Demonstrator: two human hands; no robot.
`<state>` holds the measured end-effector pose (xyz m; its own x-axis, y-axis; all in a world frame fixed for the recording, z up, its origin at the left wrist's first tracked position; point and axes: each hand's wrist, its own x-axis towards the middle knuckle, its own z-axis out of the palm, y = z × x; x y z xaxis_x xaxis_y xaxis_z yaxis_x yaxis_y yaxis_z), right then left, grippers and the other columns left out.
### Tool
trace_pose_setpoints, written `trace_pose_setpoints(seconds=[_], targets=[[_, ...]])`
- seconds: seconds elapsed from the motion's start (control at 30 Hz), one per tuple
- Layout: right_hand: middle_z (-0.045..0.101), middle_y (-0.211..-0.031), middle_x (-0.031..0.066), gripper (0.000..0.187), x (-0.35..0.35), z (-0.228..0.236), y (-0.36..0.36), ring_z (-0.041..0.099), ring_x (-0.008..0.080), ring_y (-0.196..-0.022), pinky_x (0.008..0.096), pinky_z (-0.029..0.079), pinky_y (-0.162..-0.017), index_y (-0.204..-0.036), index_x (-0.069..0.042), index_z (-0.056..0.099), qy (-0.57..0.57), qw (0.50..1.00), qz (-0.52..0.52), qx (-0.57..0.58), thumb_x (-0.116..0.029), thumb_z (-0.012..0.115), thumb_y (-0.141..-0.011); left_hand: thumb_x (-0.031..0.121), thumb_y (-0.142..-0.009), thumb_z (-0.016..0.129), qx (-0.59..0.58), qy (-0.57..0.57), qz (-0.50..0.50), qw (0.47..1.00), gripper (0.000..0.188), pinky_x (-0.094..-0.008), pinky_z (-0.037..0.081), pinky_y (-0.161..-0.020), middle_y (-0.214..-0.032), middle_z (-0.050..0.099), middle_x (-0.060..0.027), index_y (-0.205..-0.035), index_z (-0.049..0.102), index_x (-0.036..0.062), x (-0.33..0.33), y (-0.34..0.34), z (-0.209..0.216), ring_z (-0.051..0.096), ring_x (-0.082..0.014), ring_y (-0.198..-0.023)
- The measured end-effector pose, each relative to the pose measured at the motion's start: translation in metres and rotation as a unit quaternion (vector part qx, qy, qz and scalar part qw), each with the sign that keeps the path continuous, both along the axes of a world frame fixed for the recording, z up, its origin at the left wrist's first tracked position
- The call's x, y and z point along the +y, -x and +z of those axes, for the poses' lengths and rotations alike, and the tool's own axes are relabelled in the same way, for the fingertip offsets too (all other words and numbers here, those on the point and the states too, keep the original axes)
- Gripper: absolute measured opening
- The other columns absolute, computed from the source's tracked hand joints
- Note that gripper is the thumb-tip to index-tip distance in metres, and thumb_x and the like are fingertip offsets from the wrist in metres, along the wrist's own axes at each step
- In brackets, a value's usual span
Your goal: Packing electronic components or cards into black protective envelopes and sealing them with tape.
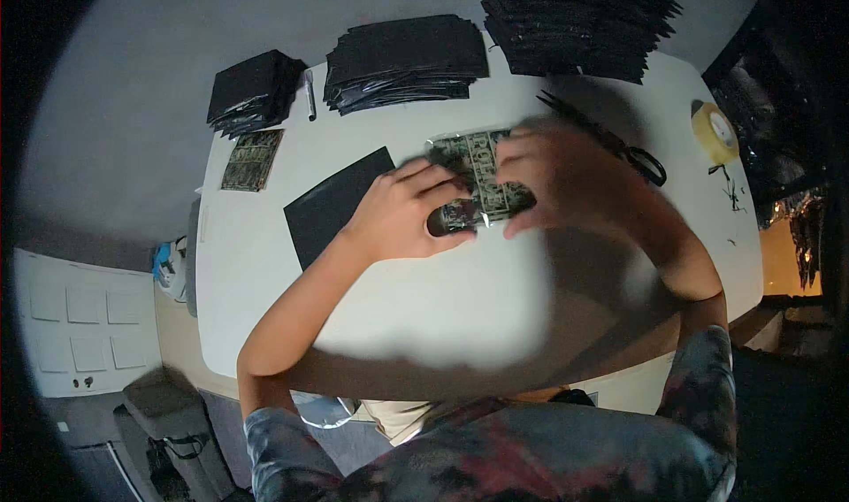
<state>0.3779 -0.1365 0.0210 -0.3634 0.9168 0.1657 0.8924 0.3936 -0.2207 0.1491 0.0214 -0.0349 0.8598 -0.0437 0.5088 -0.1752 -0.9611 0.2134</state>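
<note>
A flat packet with a dark green and black print [483,170], in shiny clear plastic, lies on the white table between my hands. My left hand [409,208] rests on its left side, fingers curled over the top and thumb at the lower edge. From the other side my right hand [557,175] grips its right part, fingers bent and thumb near the lower right corner. A black flat sheet or envelope [336,203] lies partly under my left hand. Behind my right hand are black scissors [608,139], partly hidden by the hand and forearm.
Three stacks of black envelopes line the far edge: a small one [255,91], a middle one [405,60] and a tall one [579,24]. A marker [309,95] lies between two stacks. Similar printed packets [251,160] sit left; a yellowish tape roll [715,135] stands right.
</note>
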Motion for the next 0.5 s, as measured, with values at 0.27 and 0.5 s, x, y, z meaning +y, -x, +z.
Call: trace_pose_setpoints(seconds=[0.27,0.5], targets=[[0.069,-0.093,0.0157,0.027,0.003,-0.021,0.022,0.069,0.0343,-0.089,0.0474,0.055,-0.078,-0.099,-0.002,0.071,0.109,0.979,-0.086,-0.151,-0.023,0.080,-0.085,0.032,-0.086,0.079,-0.025,-0.005,0.055,0.998,0.030,-0.0412,0.060,-0.088,-0.097,0.075,-0.0123,-0.096,0.077,0.0039,-0.007,0.005,0.000,0.072,-0.0324,-0.091],[0.071,-0.094,0.0219,0.024,0.008,-0.006,0.007,0.070,0.0411,-0.094,0.0517,0.055,-0.087,-0.098,-0.001,0.069,0.115,0.985,-0.122,-0.043,-0.021,0.073,-0.085,0.030,-0.091,0.079,0.006,0.068,0.065,0.996,0.034,-0.0422,0.058,-0.090,-0.089,0.073,-0.0180,-0.102,0.075,-0.0014,0.001,0.002,-0.008,0.072,-0.0358,-0.087]])
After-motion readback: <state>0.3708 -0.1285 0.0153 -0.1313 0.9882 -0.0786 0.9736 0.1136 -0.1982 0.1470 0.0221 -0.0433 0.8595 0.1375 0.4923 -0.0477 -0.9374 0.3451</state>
